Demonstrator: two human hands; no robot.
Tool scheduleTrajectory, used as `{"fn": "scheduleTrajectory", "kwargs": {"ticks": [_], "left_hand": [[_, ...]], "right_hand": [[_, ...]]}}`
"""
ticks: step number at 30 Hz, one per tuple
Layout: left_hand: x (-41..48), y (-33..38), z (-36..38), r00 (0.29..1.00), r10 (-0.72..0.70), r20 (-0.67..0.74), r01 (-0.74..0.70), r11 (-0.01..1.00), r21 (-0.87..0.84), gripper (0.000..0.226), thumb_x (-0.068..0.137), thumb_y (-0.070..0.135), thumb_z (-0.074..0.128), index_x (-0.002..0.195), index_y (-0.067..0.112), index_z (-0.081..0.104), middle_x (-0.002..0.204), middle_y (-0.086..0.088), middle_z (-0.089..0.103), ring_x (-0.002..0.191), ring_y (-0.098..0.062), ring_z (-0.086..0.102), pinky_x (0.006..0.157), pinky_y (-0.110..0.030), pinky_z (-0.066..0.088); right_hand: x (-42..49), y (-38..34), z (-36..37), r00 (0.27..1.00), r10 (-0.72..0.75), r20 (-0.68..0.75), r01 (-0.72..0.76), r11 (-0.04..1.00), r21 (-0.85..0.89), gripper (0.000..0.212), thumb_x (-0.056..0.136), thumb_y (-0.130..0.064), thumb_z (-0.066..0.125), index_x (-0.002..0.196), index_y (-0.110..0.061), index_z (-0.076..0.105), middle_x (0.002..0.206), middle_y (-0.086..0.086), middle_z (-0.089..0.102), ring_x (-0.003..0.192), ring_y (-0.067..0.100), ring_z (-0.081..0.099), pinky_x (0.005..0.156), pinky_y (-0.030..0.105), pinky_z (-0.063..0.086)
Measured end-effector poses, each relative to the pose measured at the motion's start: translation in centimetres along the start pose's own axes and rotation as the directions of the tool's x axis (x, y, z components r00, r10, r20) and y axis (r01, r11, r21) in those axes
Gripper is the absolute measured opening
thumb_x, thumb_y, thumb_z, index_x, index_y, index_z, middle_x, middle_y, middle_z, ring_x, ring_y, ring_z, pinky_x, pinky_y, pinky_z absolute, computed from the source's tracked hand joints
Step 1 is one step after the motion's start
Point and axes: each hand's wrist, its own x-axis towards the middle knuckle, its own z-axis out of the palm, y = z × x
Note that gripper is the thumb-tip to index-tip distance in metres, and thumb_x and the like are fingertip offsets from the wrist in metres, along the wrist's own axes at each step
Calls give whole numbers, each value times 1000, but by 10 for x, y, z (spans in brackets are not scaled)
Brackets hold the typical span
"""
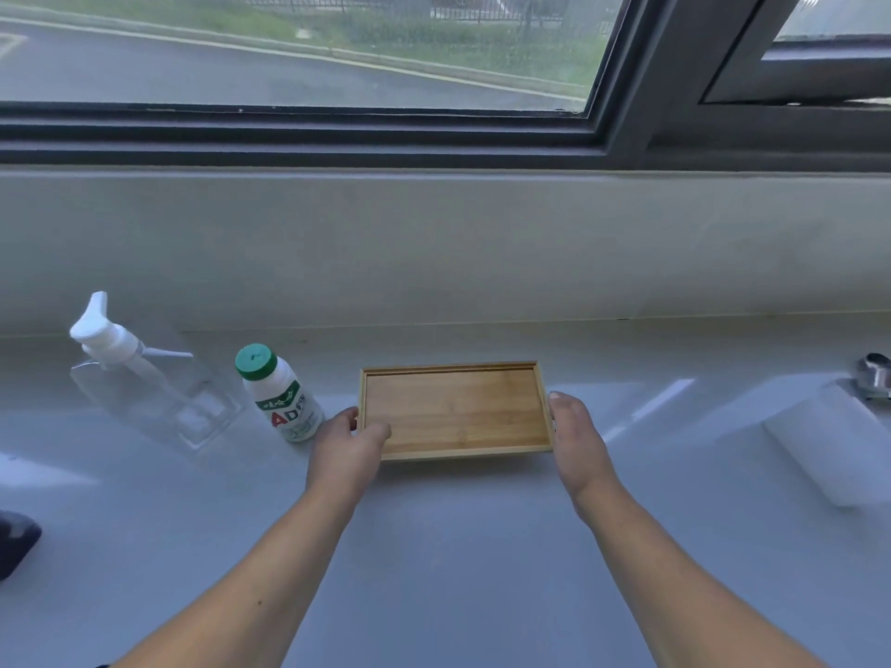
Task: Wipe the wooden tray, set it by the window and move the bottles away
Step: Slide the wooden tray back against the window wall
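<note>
Both forearms are reaching forward: the left hand (348, 441) and right hand (573, 433) are clasping the wooden tray (455, 412) by its short ends, fingers curled narrowly, apparently for level carrying. It is sitting on the counter (458, 547) below the window (299, 55), bottles (282, 395) standing just left.

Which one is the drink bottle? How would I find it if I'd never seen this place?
Start at the big window and look down to the pale counter below it. Left of the wooden tray that both hands hold stand two bottles. The drink bottle is the small white one nearest the tray, with a green cap and green label; the clear pump bottle beside it is see-through.
</note>
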Motion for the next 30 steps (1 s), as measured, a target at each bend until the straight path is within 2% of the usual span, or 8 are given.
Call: {"fn": "scheduleTrajectory", "kwargs": {"ticks": [2, 4, 7, 12, 15, 18, 22, 30], "left_hand": [[10, 7, 7, 1000, -15, -21, 15, 1000, 1, 76, 67, 47, 58, 139, 21, 58, 131, -1, 62, 112, -23, 58, 94, -39, 48], [19, 12, 13, 999, -29, -21, 29, 1000, 2, 83, 63, 52, 56, 141, 23, 57, 135, 1, 60, 116, -23, 58, 99, -42, 49], [34, 20, 22, 998, -48, -35, 48, 999, 11, 86, 65, 55, 57, 145, 22, 53, 142, 0, 55, 123, -24, 55, 104, -45, 47], [56, 30, 38, 997, -37, -72, 37, 999, 5, 80, 74, 53, 56, 146, 19, 51, 147, -3, 50, 125, -27, 53, 98, -42, 45], [70, 35, 45, 995, -36, -90, 36, 999, -1, 80, 74, 56, 53, 143, 16, 53, 151, -4, 49, 128, -30, 53, 102, -47, 46], [82, 37, 50, 994, -36, -99, 33, 999, -31, 83, 74, 59, 53, 146, 18, 52, 153, -1, 47, 130, -28, 51, 98, -40, 43], [95, 41, 54, 993, -49, -111, 47, 999, -23, 81, 72, 62, 53, 142, 21, 55, 150, -3, 51, 127, -30, 53, 98, -44, 47], [111, 47, 59, 985, -62, -158, 70, 997, 44, 80, 76, 57, 52, 150, 25, 47, 155, -2, 42, 136, -32, 44, 107, -48, 41]], "right_hand": [[15, -4, 0, 1000, 10, 19, -10, 1000, 9, 47, 106, -50, 37, 144, -25, 50, 138, -7, 54, 131, 17, 46, 110, 36, 34], [28, -8, 0, 999, 27, 27, -27, 999, 22, 51, 103, -54, 37, 144, -27, 50, 140, -7, 54, 132, 16, 46, 112, 37, 33], [45, -13, 0, 999, 27, 44, -29, 999, 40, 62, 95, -66, 36, 144, -31, 50, 141, -11, 52, 133, 13, 44, 115, 38, 31], [72, -21, 3, 997, 36, 67, -41, 997, 69, 89, 74, -84, 34, 146, -35, 49, 139, -16, 49, 132, 7, 42, 120, 41, 28], [84, -24, 6, 995, 55, 78, -63, 993, 96, 87, 75, -84, 35, 147, -36, 48, 137, -17, 48, 127, 6, 41, 118, 39, 27], [93, -26, 8, 995, 48, 82, -58, 991, 121, 85, 78, -83, 36, 148, -37, 48, 134, -19, 47, 128, 5, 40, 115, 36, 27], [107, -29, 10, 997, 45, 62, -52, 990, 132, 62, 98, -69, 38, 147, -34, 50, 132, -17, 46, 123, 5, 39, 107, 31, 27], [122, -29, 14, 999, -22, 38, 21, 1000, 20, 60, 103, -64, 31, 148, -28, 48, 129, -11, 48, 120, 12, 42, 101, 29, 28]]}}
